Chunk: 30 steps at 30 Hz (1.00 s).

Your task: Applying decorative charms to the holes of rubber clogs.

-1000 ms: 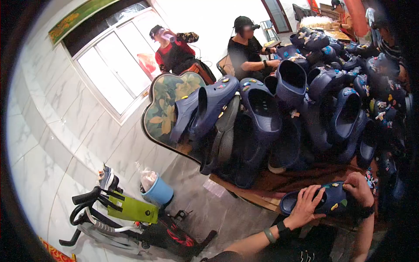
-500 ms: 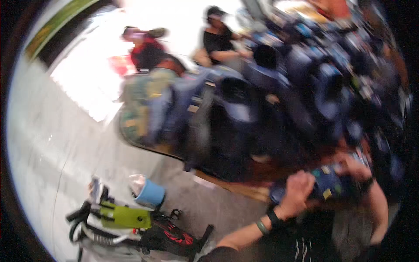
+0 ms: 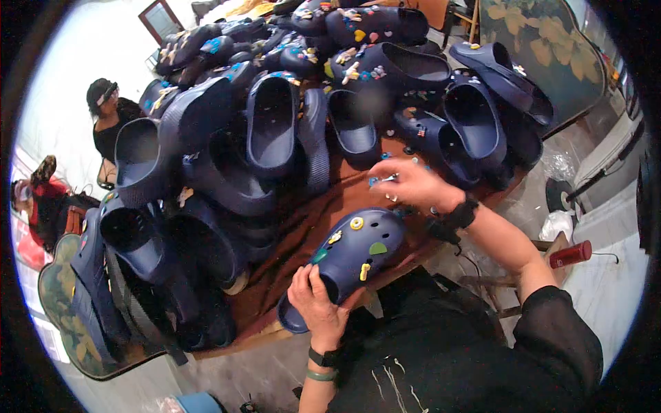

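A dark navy clog (image 3: 365, 237) lies near the front edge of the table, decorated with several small yellow, white and green charms. My left hand (image 3: 318, 306) grips it at the foot opening, thumb inside. Beyond the clog's toe, my right hand (image 3: 416, 184) is closed in a pinch over the brown cloth. A small blue and white charm (image 3: 384, 179) shows at its fingertips. Other loose charms (image 3: 409, 150) lie on the cloth beside that hand; some are partly hidden by it.
Many navy clogs (image 3: 272, 124) are heaped over the table on the brown cloth (image 3: 275, 272). Two people sit at the far left. A dark red cylinder (image 3: 571, 254) rests at the right near a wooden stool. A blue bucket (image 3: 196, 403) stands on the floor below.
The view has swung to the right and steadied. My right hand, earlier at the clog, is now apart from it, over the cloth beyond. The left hand remains on the clog.
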Each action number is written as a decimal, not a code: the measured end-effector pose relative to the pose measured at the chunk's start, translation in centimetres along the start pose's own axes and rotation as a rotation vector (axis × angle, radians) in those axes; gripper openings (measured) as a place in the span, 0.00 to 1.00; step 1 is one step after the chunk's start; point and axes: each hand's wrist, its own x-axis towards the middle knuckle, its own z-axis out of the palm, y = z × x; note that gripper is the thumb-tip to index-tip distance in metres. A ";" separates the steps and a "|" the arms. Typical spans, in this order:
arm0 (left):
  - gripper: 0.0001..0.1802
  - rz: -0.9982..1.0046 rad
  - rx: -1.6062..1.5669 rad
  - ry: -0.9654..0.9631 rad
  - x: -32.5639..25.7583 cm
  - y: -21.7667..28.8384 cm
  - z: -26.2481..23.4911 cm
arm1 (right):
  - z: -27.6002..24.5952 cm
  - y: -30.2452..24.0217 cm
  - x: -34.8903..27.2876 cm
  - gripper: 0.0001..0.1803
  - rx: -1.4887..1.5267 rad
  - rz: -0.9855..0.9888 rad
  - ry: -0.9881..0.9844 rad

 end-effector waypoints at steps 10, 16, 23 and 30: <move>0.51 0.001 0.007 -0.008 0.2 -0.1 -0.1 | -0.9 5.6 -1.8 0.11 -0.617 -0.224 0.064; 0.51 0.018 0.006 -0.013 0.2 -0.1 0.1 | 0.7 6.8 -0.9 0.11 -0.867 -0.322 0.203; 0.56 0.005 0.033 -0.019 0.8 -1.0 0.6 | 0.6 2.3 -1.4 0.09 -0.206 -0.121 0.123; 0.50 -0.018 0.000 -0.024 0.3 -0.8 -0.8 | 4.3 0.4 -3.5 0.09 -0.270 -0.542 0.086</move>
